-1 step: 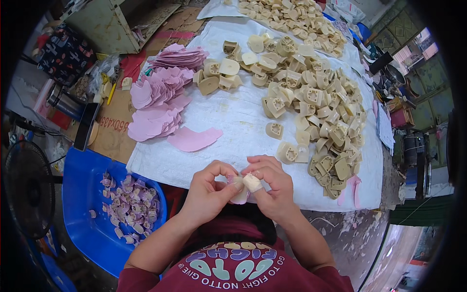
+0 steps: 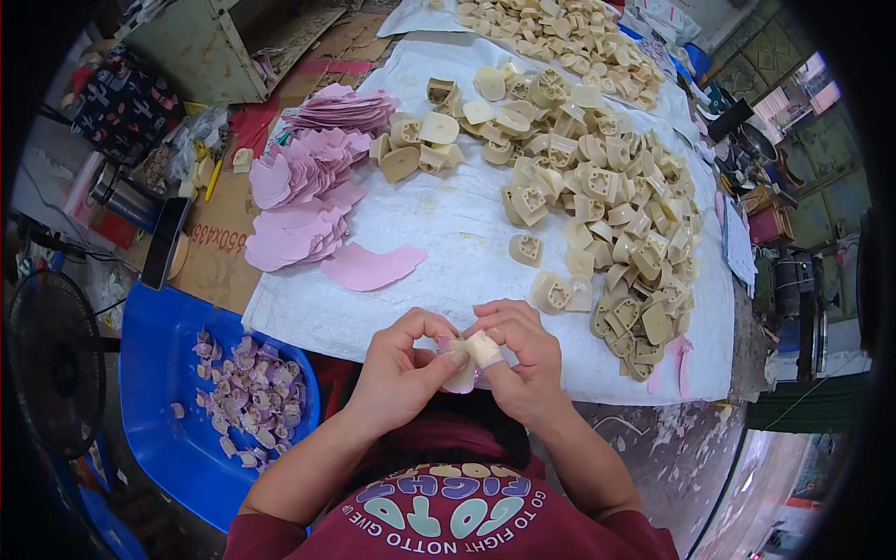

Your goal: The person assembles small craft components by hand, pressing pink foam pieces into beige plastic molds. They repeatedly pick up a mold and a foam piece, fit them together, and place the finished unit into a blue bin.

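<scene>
Just before us, over the near edge of the tabletop, our left hand (image 2: 401,369) and right hand (image 2: 527,369) pinch a small beige piece (image 2: 483,348) edged with pink, fingers (image 2: 511,329) closed on it. At our left sits a blue tub (image 2: 154,373) of pink-and-cream bits (image 2: 257,401). Beyond, on white sheeting (image 2: 467,252), lie one pink cutout (image 2: 373,268), pink stacks (image 2: 299,233) leftward, and heaped beige parts (image 2: 607,187) rightward.
</scene>
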`<state>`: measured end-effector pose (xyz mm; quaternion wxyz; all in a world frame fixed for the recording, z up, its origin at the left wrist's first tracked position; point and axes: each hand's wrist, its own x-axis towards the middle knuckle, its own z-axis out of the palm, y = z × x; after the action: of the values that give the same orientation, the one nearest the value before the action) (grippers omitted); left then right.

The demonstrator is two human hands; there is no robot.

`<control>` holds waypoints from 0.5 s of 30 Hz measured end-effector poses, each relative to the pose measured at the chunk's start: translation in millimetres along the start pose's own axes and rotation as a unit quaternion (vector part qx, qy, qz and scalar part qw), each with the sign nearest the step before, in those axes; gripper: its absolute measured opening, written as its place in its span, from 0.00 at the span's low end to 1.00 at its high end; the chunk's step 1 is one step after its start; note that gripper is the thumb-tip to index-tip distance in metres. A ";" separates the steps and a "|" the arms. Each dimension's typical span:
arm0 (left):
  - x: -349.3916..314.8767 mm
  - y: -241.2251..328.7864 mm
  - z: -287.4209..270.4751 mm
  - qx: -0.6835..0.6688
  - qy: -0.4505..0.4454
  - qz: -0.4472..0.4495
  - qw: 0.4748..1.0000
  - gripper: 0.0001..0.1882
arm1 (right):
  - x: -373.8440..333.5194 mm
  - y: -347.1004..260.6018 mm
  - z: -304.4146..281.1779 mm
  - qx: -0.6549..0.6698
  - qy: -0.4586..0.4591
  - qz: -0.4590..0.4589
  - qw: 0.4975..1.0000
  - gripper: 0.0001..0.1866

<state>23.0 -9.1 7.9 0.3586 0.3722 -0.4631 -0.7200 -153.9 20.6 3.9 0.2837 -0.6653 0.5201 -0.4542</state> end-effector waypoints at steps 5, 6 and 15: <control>1.9 -4.6 -4.7 0.218 0.007 0.167 0.961 0.09 | 3.0 2.0 -1.7 0.054 -0.035 0.032 0.997 0.08; 1.3 -8.7 -3.1 0.168 0.035 0.169 0.971 0.11 | 4.1 -0.7 -1.8 0.054 -0.023 0.017 0.998 0.08; -2.7 -0.8 1.2 -0.421 -0.024 -0.130 0.897 0.30 | -7.8 -18.8 10.3 -0.081 0.013 -0.159 0.984 0.20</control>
<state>23.1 -6.1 8.1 0.3740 0.2255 -0.0730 -0.8966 -136.9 32.6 13.1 0.1465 -0.7546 0.4460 -0.4585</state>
